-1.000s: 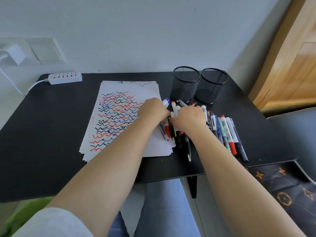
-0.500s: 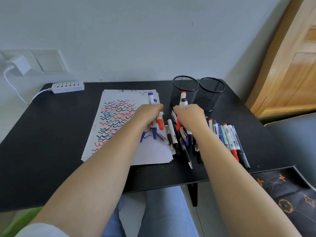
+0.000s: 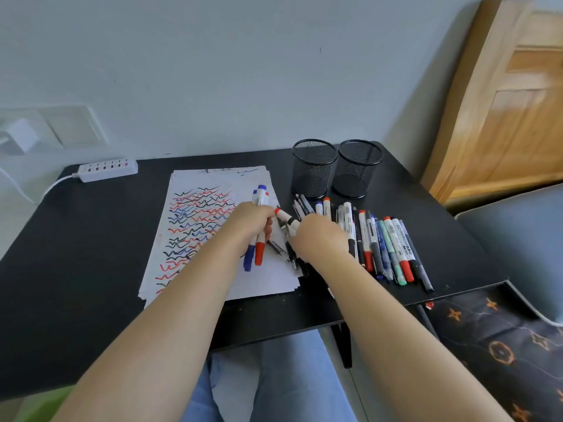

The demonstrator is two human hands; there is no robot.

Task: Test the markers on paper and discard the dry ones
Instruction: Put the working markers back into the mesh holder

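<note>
A stack of white paper (image 3: pixel 213 184) covered with red, blue and black squiggles lies on the black table (image 3: pixel 91 239). My left hand (image 3: pixel 251 222) grips a bundle of markers (image 3: pixel 259 196) with blue and red caps, held upright over the paper. My right hand (image 3: pixel 320 239) reaches among the loose markers beside the paper, its fingers curled on a white marker with a red cap (image 3: pixel 285 217). A row of several markers and pens (image 3: pixel 384 242) lies to the right of that hand.
Two black mesh pen cups (image 3: pixel 313 169) (image 3: pixel 356 170) stand behind the markers. A white power strip (image 3: pixel 106 170) sits at the table's back left. A wooden door (image 3: pixel 502 102) and a grey chair (image 3: pixel 518 239) are on the right.
My left hand keeps its bundle of markers over the paper. My right hand has dropped from holding a marker upright down to the loose markers on the table.
</note>
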